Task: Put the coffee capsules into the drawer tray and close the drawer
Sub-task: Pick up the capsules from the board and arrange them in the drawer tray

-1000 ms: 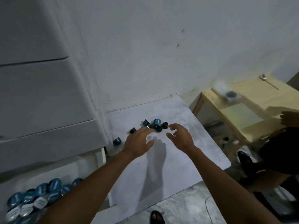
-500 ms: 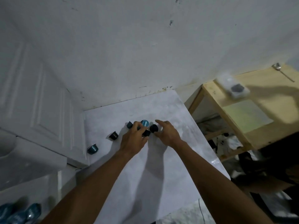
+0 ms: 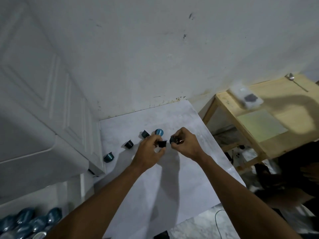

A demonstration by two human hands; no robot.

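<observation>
- Teal foil and dark plastic mark the coffee capsules; most of those in view lie heaped in the drawer tray (image 3: 25,225) at the lower left corner, tops facing several ways, the heap blurred and cut by the frame edge.
- Your left hand (image 3: 148,152) is closed around a dark capsule (image 3: 162,144), pinched between thumb and fingertips just above the white tabletop (image 3: 172,187).
- Your right hand (image 3: 187,144) grips a second capsule (image 3: 174,140), its rounded dark-blue end facing the left hand; the two held capsules are just beside each other, and you cannot tell whether they touch.
- Four loose capsules lie on the tabletop in a line running from its left edge towards your hands.
- A capsule on its side (image 3: 108,157) sits nearest the white cabinet (image 3: 51,118), close to the table's left edge.
- A dark capsule (image 3: 129,144) comes next, well apart from the first.
- A tilted capsule (image 3: 145,134) lies just behind your left knuckles.
- A capsule with its teal printed lid (image 3: 159,132) turned up stands just beyond your left fingertips.
- The wooden side table (image 3: 259,121) to the right carries a clear packet (image 3: 246,98) with something dark inside, and a spoon (image 3: 293,79) near its far edge.
</observation>
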